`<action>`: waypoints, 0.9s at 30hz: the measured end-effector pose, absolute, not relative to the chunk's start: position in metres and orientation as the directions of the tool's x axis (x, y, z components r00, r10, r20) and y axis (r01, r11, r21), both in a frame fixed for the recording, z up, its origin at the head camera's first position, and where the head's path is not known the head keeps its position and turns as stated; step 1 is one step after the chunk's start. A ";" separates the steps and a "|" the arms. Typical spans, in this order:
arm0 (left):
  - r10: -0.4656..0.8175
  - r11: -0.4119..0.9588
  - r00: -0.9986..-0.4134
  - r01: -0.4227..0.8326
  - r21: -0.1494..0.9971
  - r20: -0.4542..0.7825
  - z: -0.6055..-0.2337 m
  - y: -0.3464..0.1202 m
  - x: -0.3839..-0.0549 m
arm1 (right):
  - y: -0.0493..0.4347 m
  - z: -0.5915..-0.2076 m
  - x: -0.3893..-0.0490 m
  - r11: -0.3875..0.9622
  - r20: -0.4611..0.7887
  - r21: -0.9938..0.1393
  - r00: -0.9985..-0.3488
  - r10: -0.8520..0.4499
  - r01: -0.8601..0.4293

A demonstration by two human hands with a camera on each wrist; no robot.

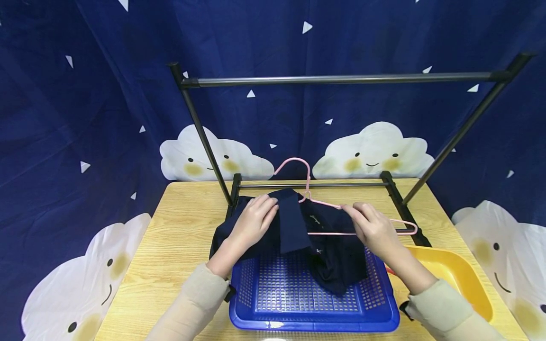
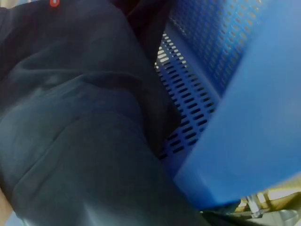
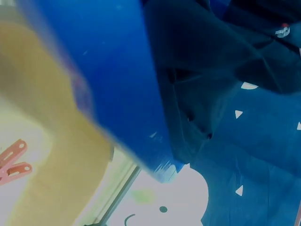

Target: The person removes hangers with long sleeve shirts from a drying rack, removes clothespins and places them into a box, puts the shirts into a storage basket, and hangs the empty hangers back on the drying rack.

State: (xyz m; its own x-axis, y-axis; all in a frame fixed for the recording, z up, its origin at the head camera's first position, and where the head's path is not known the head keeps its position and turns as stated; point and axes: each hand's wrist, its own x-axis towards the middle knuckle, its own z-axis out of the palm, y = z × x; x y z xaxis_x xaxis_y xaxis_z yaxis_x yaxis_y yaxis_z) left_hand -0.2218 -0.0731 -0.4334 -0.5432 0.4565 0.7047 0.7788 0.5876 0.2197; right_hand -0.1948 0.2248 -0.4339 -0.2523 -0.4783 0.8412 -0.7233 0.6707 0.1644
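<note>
A dark navy garment, with small pale marks on its front, lies over the back of a blue basket. My left hand grips its left part near the top. In my right hand is the right arm of a pink clothes hanger, pinched between thumb and fingers. The hanger's left side is hidden by the cloth, while its hook and right end show. The left wrist view has the draped cloth beside the basket's perforated wall. Two dark buttons show on the garment in the right wrist view.
A black garment rack stands behind the basket, its feet on the wooden table. To the right, partly behind my right forearm, is a yellow tray. A pink clothespin lies in it. A blue curtain hangs behind.
</note>
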 end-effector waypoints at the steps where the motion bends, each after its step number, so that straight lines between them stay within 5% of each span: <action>1: 0.450 0.591 -0.545 0.776 0.222 0.707 -0.434 -0.074 -0.222 | 0.226 -0.434 -0.194 0.675 0.842 0.164 -0.254 -0.476 -0.719; 27: 0.331 0.685 -0.612 0.679 0.264 0.718 -0.440 -0.099 -0.233 | 0.250 -0.422 -0.191 0.716 0.907 0.189 -0.159 -0.389 -0.672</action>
State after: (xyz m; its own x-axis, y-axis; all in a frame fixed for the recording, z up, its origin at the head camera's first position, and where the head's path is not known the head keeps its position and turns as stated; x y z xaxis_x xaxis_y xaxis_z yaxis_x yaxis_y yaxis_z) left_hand -0.2330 -0.0994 -0.4400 -0.6121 0.3309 0.7182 0.6794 0.6848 0.2635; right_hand -0.1905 0.2505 -0.4221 -0.1594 -0.3890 0.9073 -0.6718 0.7162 0.1890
